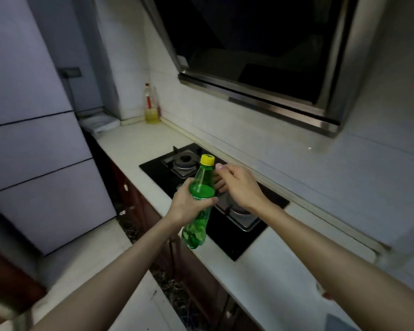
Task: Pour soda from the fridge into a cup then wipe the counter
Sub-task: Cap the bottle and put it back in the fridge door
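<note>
A green plastic soda bottle [199, 187] with a yellow cap [207, 160] is held upright over the front edge of the counter. My left hand [189, 204] is wrapped around its middle, covering part of the label. My right hand [239, 185] hovers just right of the bottle's neck, fingers loosely curled and apart, thumb tip near the cap but not touching it. The cap is on the bottle. No cup is in view. The grey fridge [34, 139] stands closed at the left.
A black gas hob [158, 167] with two burners is set into the white counter [139, 142] below the hands. A yellow oil bottle [151, 108] and a folded white cloth [100, 123] sit at the counter's far corner. A range hood [260, 56] overhangs the hob.
</note>
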The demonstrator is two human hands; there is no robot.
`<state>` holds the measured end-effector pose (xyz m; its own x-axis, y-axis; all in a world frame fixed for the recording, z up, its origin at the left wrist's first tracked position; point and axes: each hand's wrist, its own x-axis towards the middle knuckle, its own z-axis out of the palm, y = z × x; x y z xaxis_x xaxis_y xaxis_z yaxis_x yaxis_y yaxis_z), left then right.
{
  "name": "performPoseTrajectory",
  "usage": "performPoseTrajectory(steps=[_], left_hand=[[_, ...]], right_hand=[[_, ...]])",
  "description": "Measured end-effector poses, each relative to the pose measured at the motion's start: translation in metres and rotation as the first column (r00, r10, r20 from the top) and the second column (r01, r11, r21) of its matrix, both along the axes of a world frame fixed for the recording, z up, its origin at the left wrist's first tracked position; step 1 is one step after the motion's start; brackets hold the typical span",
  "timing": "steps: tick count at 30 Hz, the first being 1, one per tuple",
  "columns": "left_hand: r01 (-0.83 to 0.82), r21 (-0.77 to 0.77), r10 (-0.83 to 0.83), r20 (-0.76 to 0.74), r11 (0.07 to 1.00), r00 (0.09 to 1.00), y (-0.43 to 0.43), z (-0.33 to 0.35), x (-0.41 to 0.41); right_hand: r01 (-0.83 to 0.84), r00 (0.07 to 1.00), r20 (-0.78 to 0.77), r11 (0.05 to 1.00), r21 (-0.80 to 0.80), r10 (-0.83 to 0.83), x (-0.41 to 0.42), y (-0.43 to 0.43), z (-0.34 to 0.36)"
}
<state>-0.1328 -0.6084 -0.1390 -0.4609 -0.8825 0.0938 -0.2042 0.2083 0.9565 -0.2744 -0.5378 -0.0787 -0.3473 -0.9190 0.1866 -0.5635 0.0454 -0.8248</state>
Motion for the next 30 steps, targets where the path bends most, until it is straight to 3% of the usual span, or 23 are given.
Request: performPoseTrajectory(steps=[5, 15, 20, 30], left_hand=[[-0.135, -0.001, 0.134, -0.023, 0.991, 0.991, -0.064, 0.003, 0.095], [-0.39, 0.037, 0.391, -0.03, 0.92, 0.92, -0.15, 0.002, 0.269], [-0.524, 0.052, 0.526, -0.06, 0.85, 0.848, -0.181, 0.001, 0.327], [-0.778, -0.015, 0.778, 0.03, 0.628, 0.627, -0.276, 0.009, 0.422]], right_hand=[[-0.1, 0.982, 0.16, 0.995, -0.006, 0.099, 0.091, -0.07, -0.006], [-0.415, 0.909, -0.061, 0.909, -0.031, 0.413, 0.252, -0.196, -0.006], [-0.564, 0.82, -0.131, 0.825, -0.026, 0.556, 0.311, -0.257, -0.011], [-0.814, 0.57, -0.205, 0.58, -0.012, 0.796, 0.408, -0.405, -0.015]])
